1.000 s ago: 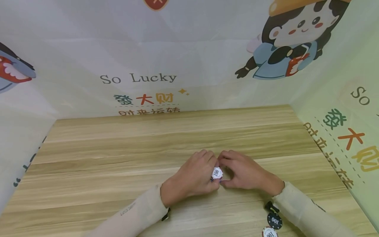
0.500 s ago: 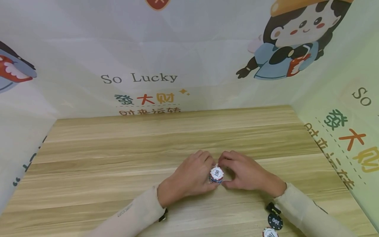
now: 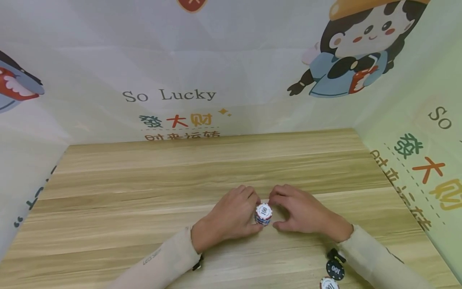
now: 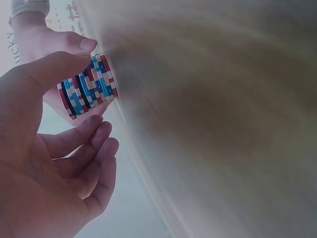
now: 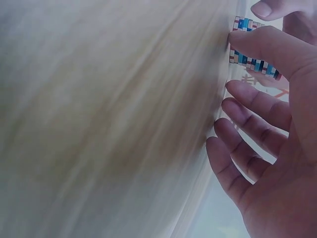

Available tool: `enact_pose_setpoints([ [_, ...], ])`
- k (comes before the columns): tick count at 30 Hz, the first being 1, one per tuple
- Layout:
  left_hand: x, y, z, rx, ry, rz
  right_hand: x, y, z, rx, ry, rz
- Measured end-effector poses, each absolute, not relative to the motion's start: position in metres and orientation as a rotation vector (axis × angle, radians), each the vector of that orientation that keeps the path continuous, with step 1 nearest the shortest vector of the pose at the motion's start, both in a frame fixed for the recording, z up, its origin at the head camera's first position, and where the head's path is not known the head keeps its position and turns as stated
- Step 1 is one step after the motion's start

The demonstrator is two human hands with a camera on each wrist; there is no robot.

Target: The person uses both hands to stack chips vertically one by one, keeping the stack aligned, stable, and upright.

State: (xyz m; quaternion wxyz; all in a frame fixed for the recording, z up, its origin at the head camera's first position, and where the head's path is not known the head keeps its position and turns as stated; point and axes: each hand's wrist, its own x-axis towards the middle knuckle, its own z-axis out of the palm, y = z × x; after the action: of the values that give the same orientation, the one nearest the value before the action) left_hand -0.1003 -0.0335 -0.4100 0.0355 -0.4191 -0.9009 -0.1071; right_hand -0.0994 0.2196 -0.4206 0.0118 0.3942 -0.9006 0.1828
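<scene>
A stack of poker chips point(image 3: 264, 214) stands upright on the wooden table, a white chip marked 100 on top. Its edge shows red, white, blue and dark bands in the left wrist view. Close on its left is my left hand point(image 3: 232, 212), thumb and fingers parted around that side. On the other side my right hand point(image 3: 301, 209) curves loosely, with a gap between it and the stack in the head view. Both hands look relaxed in the wrist views, the fingers point(image 5: 242, 144) loosely bent and gripping nothing. Whether the left fingertips still brush the chips I cannot tell.
A black chip point(image 3: 335, 269) and a white chip point(image 3: 329, 283), both marked 100, lie near the front edge by the right sleeve point(image 3: 375, 257). Printed cloth walls point(image 3: 252, 80) enclose the table point(image 3: 144, 172) at the back and sides.
Both hands have eased apart from the stack, the left to the left and the right slightly to the right. More of the chips shows now, and the stack stays in place.
</scene>
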Motion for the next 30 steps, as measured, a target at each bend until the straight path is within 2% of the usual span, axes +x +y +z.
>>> enact_pose_setpoints([
  [30,-0.101,-0.038,-0.414,-1.301,-2.787,-0.317,-0.04,0.299,-0.413,1.112,-2.703,0.397],
])
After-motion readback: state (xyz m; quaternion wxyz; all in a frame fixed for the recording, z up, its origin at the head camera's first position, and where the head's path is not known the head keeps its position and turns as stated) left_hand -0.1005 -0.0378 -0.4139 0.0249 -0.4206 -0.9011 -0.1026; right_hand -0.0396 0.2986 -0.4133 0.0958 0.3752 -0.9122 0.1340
